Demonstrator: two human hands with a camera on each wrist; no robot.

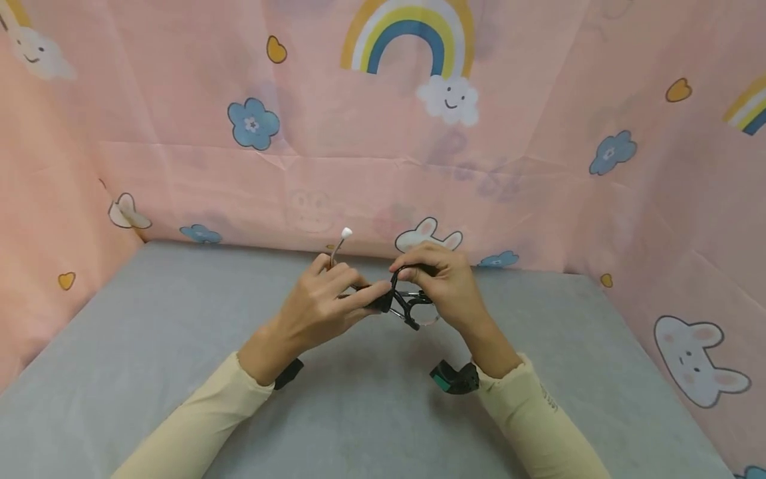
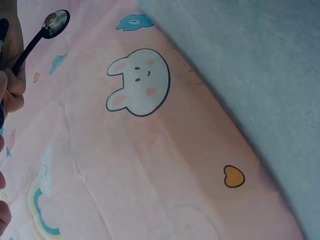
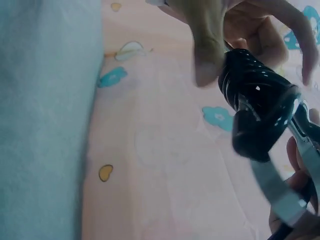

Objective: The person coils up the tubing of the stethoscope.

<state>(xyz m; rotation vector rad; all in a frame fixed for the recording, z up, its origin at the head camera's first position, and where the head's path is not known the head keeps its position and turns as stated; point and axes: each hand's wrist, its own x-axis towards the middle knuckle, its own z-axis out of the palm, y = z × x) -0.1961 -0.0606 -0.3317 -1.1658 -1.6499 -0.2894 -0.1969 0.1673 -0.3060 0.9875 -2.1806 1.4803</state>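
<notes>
Between both hands, raised over the grey table, is a stethoscope (image 1: 407,309) with black tubing and metal ear tubes. My left hand (image 1: 323,299) holds it with curled fingers, its index finger stretched along the black part. A white ear tip (image 1: 346,233) on a bent metal tube sticks up above that hand. My right hand (image 1: 445,286) pinches a loop of the black tubing (image 3: 260,100), which looks bundled and glossy in the right wrist view. The left wrist view shows the round metal chest piece (image 2: 56,22) on a black stem, beside fingers at the left edge.
Grey cloth covers the table (image 1: 359,412). Behind it and at both sides hangs a pink curtain (image 1: 335,179) printed with rainbows, rabbits, flowers and hearts. A black wrist device (image 1: 456,378) sits under the right wrist, with another (image 1: 290,374) under the left.
</notes>
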